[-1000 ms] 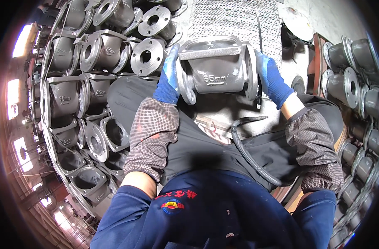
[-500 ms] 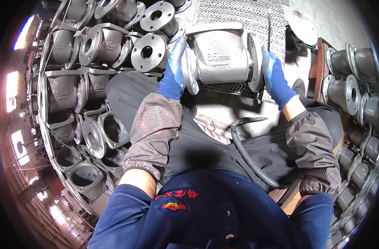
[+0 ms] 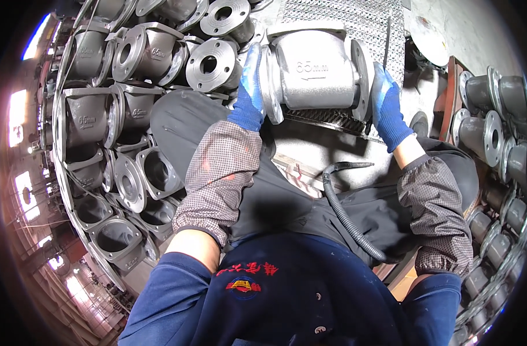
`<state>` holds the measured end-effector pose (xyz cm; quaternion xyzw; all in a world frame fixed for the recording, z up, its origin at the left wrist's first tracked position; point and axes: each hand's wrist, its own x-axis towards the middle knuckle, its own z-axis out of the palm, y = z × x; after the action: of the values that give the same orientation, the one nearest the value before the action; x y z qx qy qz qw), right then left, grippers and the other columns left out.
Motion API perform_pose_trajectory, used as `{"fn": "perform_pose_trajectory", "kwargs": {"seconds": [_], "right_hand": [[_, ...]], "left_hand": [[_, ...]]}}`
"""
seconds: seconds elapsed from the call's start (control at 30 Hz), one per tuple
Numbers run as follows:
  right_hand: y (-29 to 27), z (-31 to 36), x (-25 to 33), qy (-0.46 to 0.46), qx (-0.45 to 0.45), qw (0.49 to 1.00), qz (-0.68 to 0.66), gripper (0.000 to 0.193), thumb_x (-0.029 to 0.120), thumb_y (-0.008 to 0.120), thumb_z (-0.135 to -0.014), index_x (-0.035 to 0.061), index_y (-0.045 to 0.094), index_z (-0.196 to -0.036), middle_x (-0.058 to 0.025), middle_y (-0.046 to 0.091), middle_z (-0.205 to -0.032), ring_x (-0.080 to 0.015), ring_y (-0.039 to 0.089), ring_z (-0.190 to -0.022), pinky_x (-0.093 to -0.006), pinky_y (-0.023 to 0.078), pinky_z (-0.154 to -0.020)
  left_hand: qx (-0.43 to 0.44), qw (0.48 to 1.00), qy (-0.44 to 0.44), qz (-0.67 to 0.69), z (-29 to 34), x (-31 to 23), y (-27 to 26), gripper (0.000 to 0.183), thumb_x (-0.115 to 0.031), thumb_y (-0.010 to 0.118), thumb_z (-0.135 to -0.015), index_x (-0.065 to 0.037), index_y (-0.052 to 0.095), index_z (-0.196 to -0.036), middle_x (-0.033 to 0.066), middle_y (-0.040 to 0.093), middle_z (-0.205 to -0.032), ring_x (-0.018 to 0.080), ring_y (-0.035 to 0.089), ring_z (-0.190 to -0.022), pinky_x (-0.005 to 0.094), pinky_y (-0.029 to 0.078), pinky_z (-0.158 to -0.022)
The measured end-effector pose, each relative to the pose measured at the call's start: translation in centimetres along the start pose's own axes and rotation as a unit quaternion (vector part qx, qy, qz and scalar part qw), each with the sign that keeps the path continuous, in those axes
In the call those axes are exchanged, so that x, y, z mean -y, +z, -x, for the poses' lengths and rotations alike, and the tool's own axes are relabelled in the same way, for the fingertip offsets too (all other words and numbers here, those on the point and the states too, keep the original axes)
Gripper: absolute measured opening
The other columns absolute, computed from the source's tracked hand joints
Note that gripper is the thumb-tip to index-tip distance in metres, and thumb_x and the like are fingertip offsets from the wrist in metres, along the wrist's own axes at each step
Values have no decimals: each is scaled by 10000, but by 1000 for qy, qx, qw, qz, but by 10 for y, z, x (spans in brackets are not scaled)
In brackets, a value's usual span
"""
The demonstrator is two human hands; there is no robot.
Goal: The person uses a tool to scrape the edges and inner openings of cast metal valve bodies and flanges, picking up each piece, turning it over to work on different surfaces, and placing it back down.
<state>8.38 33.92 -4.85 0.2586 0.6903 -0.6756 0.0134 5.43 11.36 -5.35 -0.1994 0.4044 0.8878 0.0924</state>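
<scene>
A grey cast-metal valve body (image 3: 318,72) lies on its side between my two hands, with a round flange at each end and a squarish flange along its far side. Raised lettering and an arrow stand on its wall. My left hand (image 3: 249,92), in a blue glove, is pressed round the left flange. On the right flange my right hand (image 3: 387,101), gloved alike, grips the outer face; some of its fingers are hidden behind the metal. Beneath the valve body is a patterned metal work surface (image 3: 373,29).
Stacked valve bodies (image 3: 139,55) fill the left side, close to my left arm. More flanged castings (image 3: 477,135) stand at the right. A dark flexible hose (image 3: 347,216) with a thin nozzle lies across my lap. A pale round disc (image 3: 429,40) is at the far right.
In the picture, the valve body and both hands have shifted slightly right. The surroundings shift a little too. Both hands keep their hold on the flanges.
</scene>
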Motion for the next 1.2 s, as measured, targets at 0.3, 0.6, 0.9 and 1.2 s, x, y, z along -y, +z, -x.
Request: {"fn": "perform_pose_trajectory", "kwargs": {"seconds": [0.3, 0.6, 0.9, 1.2], "right_hand": [[-4, 8, -2, -89, 19, 992, 85, 422, 319, 394, -941, -23, 548, -1134, -176, 603, -1007, -255, 555, -931, -320, 404, -864], [-22, -10, -11, -52, 2, 989, 140, 412, 300, 463, -916, -43, 536, -1131, -178, 625, -934, -234, 584, -834, -327, 446, -806], [-36, 92, 87, -21, 245, 967, -64, 317, 181, 494, -882, 9, 552, -1142, -103, 630, -935, -116, 606, -610, -217, 457, -492], [10, 157, -1, 140, 288, 930, -179, 402, 176, 446, -953, 58, 406, -1335, -41, 615, -870, -89, 558, -571, -211, 435, -518]], "left_hand": [[10, 999, 33, -27, -3, 1, -9, 399, -376, 493, -921, -94, 502, -1203, 47, 573, -1087, 169, 566, -1016, 306, 486, -881], [34, 998, 27, -36, 5, 3, -10, 376, -343, 517, -909, -81, 510, -1179, 107, 572, -1143, 241, 573, -1027, 400, 488, -885], [57, 997, 19, -54, 12, 3, -22, 537, -405, 527, -887, -66, 421, -1290, 126, 506, -1251, 272, 521, -1116, 420, 444, -948], [23, 996, 35, -74, 23, 9, -11, 471, -379, 521, -899, -88, 458, -1264, 84, 519, -1213, 212, 514, -1104, 360, 443, -944]]}}
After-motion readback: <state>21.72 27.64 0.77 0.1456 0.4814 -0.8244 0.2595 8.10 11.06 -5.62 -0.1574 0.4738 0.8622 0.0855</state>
